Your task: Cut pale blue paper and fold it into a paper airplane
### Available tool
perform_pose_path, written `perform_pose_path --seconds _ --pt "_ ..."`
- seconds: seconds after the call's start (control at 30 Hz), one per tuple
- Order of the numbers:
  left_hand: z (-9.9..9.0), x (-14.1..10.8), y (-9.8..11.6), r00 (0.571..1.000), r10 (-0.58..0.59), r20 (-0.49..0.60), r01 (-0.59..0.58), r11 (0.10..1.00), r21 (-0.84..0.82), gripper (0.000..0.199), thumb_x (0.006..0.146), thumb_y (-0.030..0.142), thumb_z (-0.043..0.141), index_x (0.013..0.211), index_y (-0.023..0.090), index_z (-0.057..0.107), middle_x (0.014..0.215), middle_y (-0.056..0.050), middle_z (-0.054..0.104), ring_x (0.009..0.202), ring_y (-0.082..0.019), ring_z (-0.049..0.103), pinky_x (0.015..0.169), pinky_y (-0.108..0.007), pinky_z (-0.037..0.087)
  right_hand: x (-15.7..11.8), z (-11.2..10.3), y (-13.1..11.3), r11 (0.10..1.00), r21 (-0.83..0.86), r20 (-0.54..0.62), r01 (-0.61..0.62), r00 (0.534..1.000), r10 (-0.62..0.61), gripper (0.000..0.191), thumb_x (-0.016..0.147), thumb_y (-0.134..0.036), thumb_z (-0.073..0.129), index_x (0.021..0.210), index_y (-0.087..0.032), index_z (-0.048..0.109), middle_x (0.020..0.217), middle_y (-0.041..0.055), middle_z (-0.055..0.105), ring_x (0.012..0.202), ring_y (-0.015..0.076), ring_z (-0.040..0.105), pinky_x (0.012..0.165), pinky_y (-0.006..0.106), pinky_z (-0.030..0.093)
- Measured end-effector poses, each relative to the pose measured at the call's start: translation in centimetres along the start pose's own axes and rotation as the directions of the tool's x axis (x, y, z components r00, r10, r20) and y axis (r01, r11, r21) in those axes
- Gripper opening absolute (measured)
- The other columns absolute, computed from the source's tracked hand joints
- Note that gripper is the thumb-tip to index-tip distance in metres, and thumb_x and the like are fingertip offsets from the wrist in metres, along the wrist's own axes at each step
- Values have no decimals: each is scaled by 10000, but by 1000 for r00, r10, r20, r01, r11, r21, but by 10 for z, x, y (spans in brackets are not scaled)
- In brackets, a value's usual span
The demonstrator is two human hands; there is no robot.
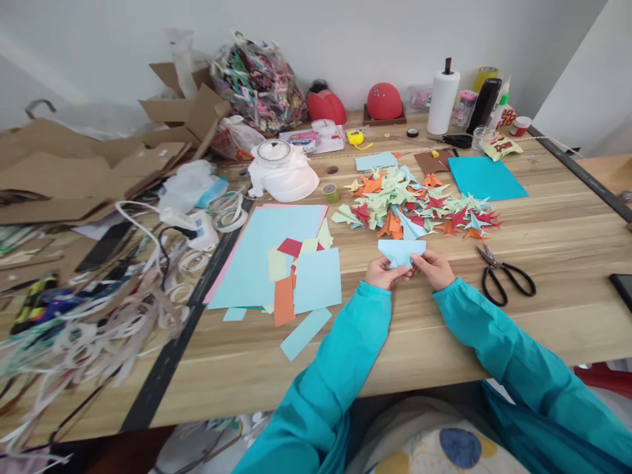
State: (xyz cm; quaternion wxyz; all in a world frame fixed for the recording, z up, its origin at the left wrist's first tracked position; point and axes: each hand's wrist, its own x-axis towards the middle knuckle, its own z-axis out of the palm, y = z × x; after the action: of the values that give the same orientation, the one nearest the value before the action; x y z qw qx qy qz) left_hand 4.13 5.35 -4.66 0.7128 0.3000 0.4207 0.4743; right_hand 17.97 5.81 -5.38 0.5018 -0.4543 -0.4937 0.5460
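Both of my hands are closed on a partly folded piece of light blue paper (402, 250), held just above the table. My left hand (382, 272) grips its lower left part, and my right hand (434, 268) pinches its lower right side. Beyond the paper lies a heap of folded paper shapes (395, 194) in green, orange, red and blue. Left of my hands a light blue square sheet (318, 282) and coloured scraps lie over larger blue and pink sheets (247, 263). Black-handled scissors (503, 273) rest to the right.
A turquoise sheet (486, 178) lies at the back right, near a paper towel roll (443, 102) and bottles. A white cloth bundle (284, 174) stands further left. Cables, a power strip (200, 230) and cardboard boxes (99, 164) crowd the left side.
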Motion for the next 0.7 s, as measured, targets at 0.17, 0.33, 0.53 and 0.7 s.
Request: perform_pose_path --seconds 0.17,0.33,0.53,0.7 --pt "1 0 0 1000 0 -23 0 1000 18 427 351 239 835 696 79 640 573 -30 653 503 -116 599 501 -222 505 0 1 -1 999 -30 -3 14 1000 -14 366 625 -523 650 552 -173 572 490 -23 565 472 101 511 500 256 440" --pt "1 0 -1 1000 9 -15 -9 1000 23 409 363 236 833 689 81 640 562 -29 650 495 -116 594 489 -223 494 0 1 -1 1000 -25 -1 12 1000 -12 352 632 -500 655 545 -168 573 482 -22 568 471 101 513 494 252 439" --pt "0 1 -3 999 32 17 -34 997 73 422 383 286 827 696 81 631 543 -34 641 507 -138 605 478 -235 491 -2 4 3 997 79 49 -4 999 0 297 545 -400 746 714 -177 645 607 -9 639 571 130 566 547 273 471" --pt "0 1 -4 999 33 41 -37 993 110 443 396 276 824 744 83 631 576 -40 656 513 -144 613 493 -247 504 -1 4 3 996 93 5 -20 1000 19 276 491 -379 775 589 -165 629 539 -21 612 482 101 507 480 253 430"
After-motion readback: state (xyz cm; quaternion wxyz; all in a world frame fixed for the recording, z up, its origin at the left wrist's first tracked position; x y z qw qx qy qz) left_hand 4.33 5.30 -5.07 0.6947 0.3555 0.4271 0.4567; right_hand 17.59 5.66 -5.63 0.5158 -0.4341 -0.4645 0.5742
